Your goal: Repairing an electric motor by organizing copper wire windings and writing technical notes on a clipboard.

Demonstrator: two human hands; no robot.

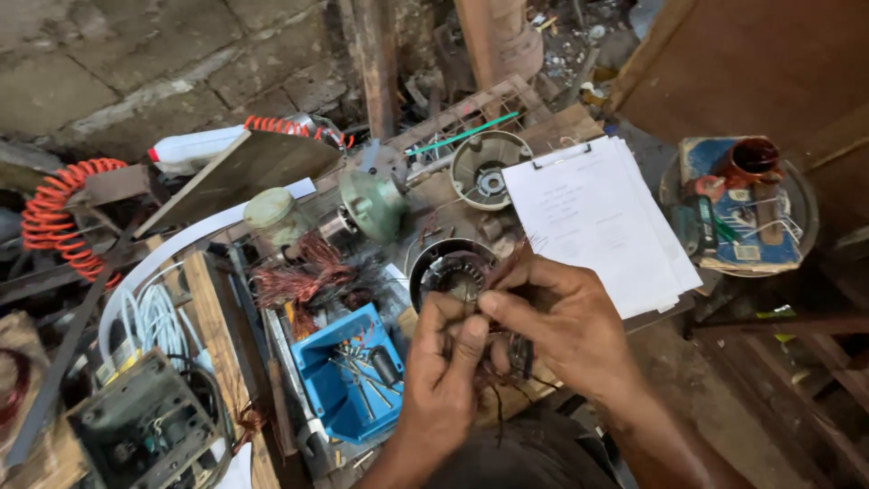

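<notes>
Both hands meet low in the middle of the view, just in front of the round motor stator (450, 272). The left hand (445, 371) and right hand (566, 321) pinch thin dark copper wires (503, 362) between closed fingertips; loose strands hang down toward the person. The stator's opening faces upward. Close at left sits a blue tray (319, 349) of tools, at right a clipboard (593, 217), so free room is little.

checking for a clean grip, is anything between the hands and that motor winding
Nothing visible: the left hand and right hand both already touch the motor stator winding, fingers pinching its copper wires directly.
</notes>
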